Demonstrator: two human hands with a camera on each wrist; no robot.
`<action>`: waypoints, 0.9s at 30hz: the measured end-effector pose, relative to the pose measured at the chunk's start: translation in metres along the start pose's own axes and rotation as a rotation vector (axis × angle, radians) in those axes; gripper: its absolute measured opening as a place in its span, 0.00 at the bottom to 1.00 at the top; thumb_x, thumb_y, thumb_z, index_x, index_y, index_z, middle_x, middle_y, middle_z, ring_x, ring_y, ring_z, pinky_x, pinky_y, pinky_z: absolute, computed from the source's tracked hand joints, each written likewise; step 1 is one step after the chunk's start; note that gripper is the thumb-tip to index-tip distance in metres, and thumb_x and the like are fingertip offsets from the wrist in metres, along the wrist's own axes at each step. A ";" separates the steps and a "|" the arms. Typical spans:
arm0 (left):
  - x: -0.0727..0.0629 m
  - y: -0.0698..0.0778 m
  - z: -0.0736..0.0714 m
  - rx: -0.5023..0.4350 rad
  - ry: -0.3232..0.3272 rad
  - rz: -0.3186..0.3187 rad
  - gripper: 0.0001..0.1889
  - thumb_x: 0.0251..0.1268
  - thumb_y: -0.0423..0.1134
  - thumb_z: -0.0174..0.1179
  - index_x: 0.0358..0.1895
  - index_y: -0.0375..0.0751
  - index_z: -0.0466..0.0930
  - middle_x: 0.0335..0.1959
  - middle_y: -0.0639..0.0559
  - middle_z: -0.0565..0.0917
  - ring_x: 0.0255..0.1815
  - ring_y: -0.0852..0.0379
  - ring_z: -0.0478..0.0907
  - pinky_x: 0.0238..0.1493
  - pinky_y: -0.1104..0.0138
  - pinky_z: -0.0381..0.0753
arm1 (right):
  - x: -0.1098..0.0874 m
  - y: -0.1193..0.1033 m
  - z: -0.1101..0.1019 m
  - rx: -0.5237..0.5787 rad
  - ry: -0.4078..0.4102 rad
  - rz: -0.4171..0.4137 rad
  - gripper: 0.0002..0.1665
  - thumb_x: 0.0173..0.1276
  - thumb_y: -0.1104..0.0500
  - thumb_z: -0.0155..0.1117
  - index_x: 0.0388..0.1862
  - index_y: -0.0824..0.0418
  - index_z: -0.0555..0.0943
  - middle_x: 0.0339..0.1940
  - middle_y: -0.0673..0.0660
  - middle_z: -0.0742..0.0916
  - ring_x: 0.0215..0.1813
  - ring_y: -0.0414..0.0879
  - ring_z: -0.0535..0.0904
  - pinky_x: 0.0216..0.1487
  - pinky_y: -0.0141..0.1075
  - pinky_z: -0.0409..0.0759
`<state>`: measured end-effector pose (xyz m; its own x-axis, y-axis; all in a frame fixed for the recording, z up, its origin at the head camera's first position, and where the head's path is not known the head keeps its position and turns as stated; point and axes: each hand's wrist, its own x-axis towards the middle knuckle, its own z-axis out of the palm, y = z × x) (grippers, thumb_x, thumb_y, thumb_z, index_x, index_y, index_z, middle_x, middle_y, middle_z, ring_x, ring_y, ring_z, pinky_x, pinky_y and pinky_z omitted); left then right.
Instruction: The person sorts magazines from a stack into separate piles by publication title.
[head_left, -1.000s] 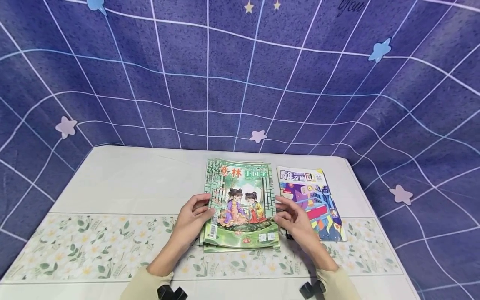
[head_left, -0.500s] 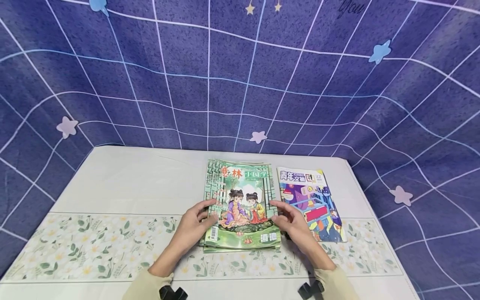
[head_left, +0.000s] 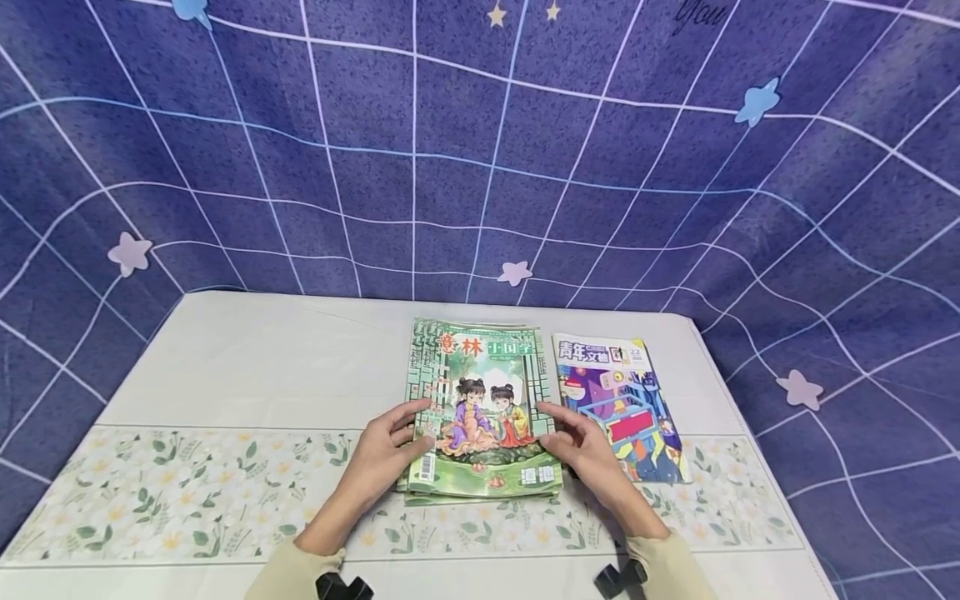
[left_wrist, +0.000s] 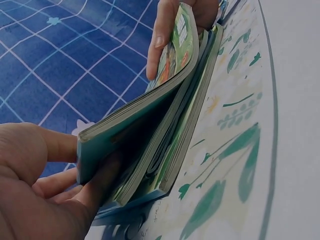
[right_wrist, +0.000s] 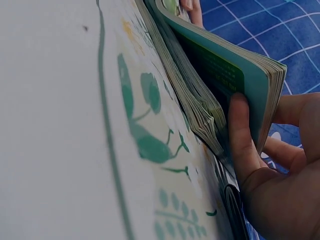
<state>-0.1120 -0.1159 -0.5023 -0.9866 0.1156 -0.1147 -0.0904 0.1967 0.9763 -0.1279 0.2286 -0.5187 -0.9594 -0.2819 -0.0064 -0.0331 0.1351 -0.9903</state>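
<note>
Both hands hold the top green magazine [head_left: 487,417] by its long sides, its cover showing two cartoon children. My left hand [head_left: 386,450] grips its left edge; in the left wrist view the left thumb [left_wrist: 102,182] reaches beneath it. At its right edge is my right hand [head_left: 585,450], with the right thumb [right_wrist: 240,130] against its underside in the right wrist view. The magazine's sides are raised, leaving a dark gap over the other green magazines [left_wrist: 167,175], which lie stacked on the table.
A purple and white magazine [head_left: 622,400] lies flat just right of the stack. The white table [head_left: 262,358] has a floral band [head_left: 210,492] across it. A dark blue curtain [head_left: 465,167] with grid lines and stars hangs behind.
Both hands have shifted slightly inward at the sides of the top magazine, mostly between the first and second frames. That magazine has moved a little to the right over the stack.
</note>
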 end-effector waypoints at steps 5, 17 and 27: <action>-0.001 0.000 -0.001 -0.029 -0.002 -0.005 0.31 0.76 0.28 0.69 0.80 0.39 0.76 0.83 0.30 0.70 0.83 0.28 0.67 0.77 0.44 0.75 | 0.000 0.002 -0.001 -0.007 -0.010 0.016 0.34 0.80 0.68 0.66 0.83 0.67 0.73 0.21 0.45 0.64 0.23 0.36 0.61 0.28 0.27 0.64; -0.001 -0.005 -0.007 -0.073 -0.024 0.019 0.33 0.75 0.28 0.70 0.81 0.38 0.75 0.83 0.31 0.69 0.83 0.29 0.65 0.77 0.47 0.73 | -0.001 -0.001 -0.001 -0.004 -0.012 -0.012 0.35 0.79 0.69 0.68 0.83 0.67 0.74 0.18 0.45 0.64 0.22 0.35 0.60 0.27 0.27 0.63; -0.007 -0.004 -0.015 -0.081 -0.034 0.036 0.34 0.75 0.29 0.71 0.82 0.41 0.75 0.83 0.33 0.71 0.86 0.33 0.62 0.78 0.45 0.72 | -0.004 -0.006 0.003 -0.027 -0.030 -0.056 0.35 0.80 0.70 0.67 0.84 0.67 0.73 0.19 0.47 0.76 0.21 0.35 0.60 0.27 0.29 0.61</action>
<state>-0.1068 -0.1317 -0.5025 -0.9843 0.1549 -0.0840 -0.0669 0.1125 0.9914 -0.1231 0.2263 -0.5130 -0.9470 -0.3180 0.0447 -0.0948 0.1437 -0.9851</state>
